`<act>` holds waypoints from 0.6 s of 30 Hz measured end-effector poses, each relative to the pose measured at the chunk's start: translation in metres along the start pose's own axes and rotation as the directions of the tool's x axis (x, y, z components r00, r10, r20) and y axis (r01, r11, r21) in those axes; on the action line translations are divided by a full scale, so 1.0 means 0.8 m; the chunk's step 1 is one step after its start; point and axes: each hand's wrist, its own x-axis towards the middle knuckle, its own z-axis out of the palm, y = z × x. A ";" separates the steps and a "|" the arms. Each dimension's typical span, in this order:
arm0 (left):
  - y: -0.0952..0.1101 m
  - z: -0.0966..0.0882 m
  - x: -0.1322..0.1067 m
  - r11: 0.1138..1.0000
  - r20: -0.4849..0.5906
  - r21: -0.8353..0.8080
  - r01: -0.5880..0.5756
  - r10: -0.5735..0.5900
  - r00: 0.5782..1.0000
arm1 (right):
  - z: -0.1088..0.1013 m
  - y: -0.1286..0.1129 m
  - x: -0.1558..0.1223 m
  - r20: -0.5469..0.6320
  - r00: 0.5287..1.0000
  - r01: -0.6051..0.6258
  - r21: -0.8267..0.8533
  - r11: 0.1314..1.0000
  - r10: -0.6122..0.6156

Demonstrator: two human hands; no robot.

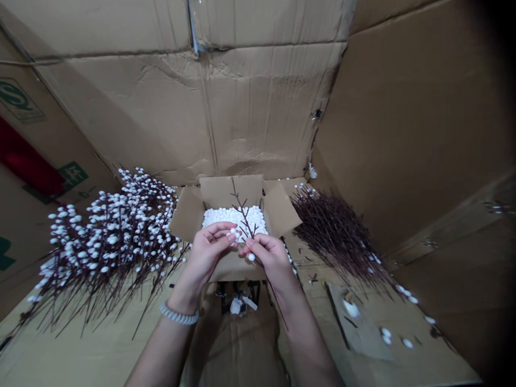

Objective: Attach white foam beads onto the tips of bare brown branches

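My right hand (267, 252) pinches a dark brown branched stem (243, 212), whose twigs point up and away over the box. A white ball (251, 257) shows at the fingertips of that hand, beside the stem. My left hand (213, 247), wearing a coiled band (179, 315) at the wrist, has its thumb and fingers closed on a small white ball (234, 231) close to the stem. Both hands are above the near edge of an open cardboard box (231, 192) filled with loose white balls (215, 216).
Stems tipped with white balls (108, 231) are heaped at the left. A bundle of bare dark stems (338, 231) lies at the right. Stray white balls (386, 333) and a cardboard scrap (363, 328) lie on the right surface. Cardboard walls (262, 107) enclose the back and sides.
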 end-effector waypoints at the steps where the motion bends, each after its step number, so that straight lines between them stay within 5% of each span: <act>1: 0.000 -0.001 0.000 1.000 0.001 0.011 -0.001 0.001 1.000 | 0.000 0.000 0.000 0.004 1.000 -0.007 -0.012 1.000 0.007; 18: 0.002 -0.007 -0.003 0.998 0.108 0.014 0.068 -0.069 0.992 | -0.003 0.000 0.002 0.068 0.998 -0.011 -0.063 0.998 0.015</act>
